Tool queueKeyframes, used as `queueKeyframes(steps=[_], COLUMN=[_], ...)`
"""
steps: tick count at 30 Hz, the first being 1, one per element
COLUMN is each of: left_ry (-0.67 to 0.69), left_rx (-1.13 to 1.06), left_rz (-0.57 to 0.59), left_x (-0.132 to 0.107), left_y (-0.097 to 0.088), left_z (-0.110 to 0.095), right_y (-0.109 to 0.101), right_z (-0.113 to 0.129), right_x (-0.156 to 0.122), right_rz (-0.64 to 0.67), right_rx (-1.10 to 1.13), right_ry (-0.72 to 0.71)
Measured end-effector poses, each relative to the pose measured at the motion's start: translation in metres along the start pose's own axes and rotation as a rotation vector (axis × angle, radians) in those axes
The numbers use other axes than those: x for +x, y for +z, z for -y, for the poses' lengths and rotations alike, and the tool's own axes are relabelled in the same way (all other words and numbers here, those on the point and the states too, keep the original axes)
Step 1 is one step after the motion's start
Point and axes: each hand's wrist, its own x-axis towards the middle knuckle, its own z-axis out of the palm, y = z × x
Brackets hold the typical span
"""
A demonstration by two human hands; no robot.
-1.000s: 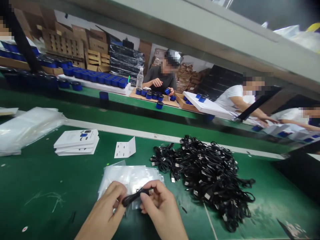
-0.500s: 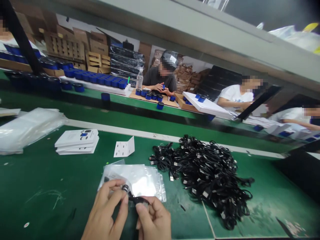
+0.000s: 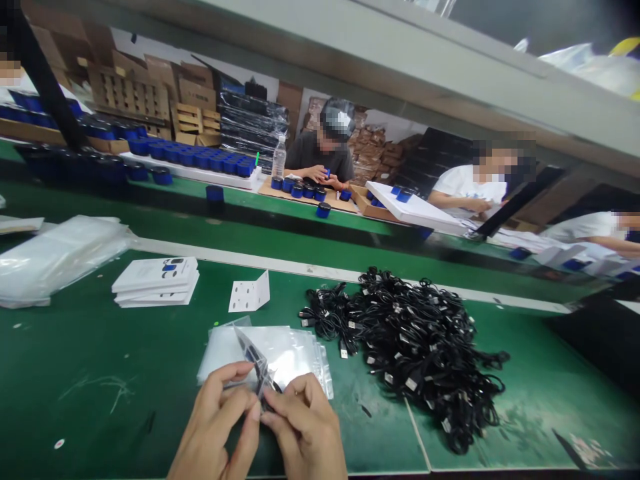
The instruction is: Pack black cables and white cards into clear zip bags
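My left hand (image 3: 217,417) pinches the edge of a small clear plastic bag (image 3: 249,347), which stands up tilted between my hands. Closed at the bag's near edge, my right hand (image 3: 307,420) grips a black cable (image 3: 274,385) that is partly inside the bag; the fingers hide most of it. Just beyond my fingers lies a fanned stack of clear zip bags (image 3: 295,350) on the green table. To the right is a large heap of black USB cables (image 3: 420,353), bundled in coils.
Stacked white leaflets (image 3: 155,283) and one folded leaflet (image 3: 250,292) lie behind the bags. Larger plastic bags (image 3: 60,257) sit at the left. Across a raised green ledge (image 3: 280,212), several people work among blue round containers (image 3: 200,157). A grey beam (image 3: 350,53) crosses overhead.
The bag has swung upright between my hands, and more of the cable is hidden in it. My right hand has shifted slightly left, closer to my left fingers.
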Motion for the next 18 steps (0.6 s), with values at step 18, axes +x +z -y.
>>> queueKeyframes(steps=[18], left_ry=[-0.151], left_rx=[-0.067], left_rz=[0.141], left_x=[0.024], left_y=[-0.008], left_z=[0.009], right_y=[-0.002], right_z=[0.007], right_x=[0.005], right_rz=[-0.141], right_rx=[0.104], right_ry=[-0.049])
